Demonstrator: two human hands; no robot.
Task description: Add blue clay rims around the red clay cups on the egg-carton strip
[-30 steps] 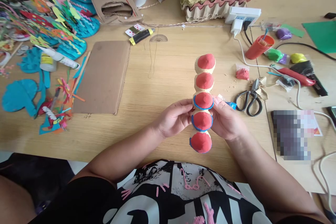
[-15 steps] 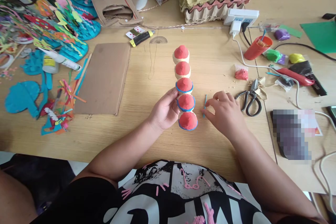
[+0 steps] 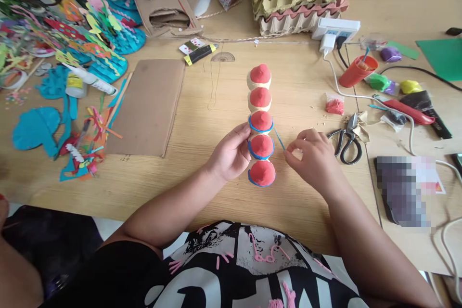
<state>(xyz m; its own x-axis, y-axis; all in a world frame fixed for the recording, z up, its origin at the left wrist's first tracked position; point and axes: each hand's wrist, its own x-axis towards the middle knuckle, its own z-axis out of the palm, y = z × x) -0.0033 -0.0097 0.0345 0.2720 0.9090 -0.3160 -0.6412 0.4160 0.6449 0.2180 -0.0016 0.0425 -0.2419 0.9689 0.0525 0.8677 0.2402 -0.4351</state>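
My left hand [image 3: 231,153] grips the side of an egg carton strip [image 3: 261,122], a row of several cups with red domed tops. Blue bands edge the three cups closest to me; the two far cups show a cream edge instead. The fingers behind the strip are hidden. To the right of it, my right hand [image 3: 312,161] pinches a thin blue stick [image 3: 279,139] between thumb and finger. The stick's far tip points up and left toward the middle cup, apart from it by a small gap.
A cardboard sheet [image 3: 147,106] lies at left beside blue craft pieces [image 3: 38,127]. Pliers-like cutters [image 3: 348,139] rest right of my right hand. Beyond stand a red cup [image 3: 358,71], a power strip [image 3: 337,28] with cables, and stacked egg trays [image 3: 303,2].
The blue stick has been lifted and tilted, its tip now leaning toward the strip. My left hand still holds the strip; the whole view has shifted slightly.
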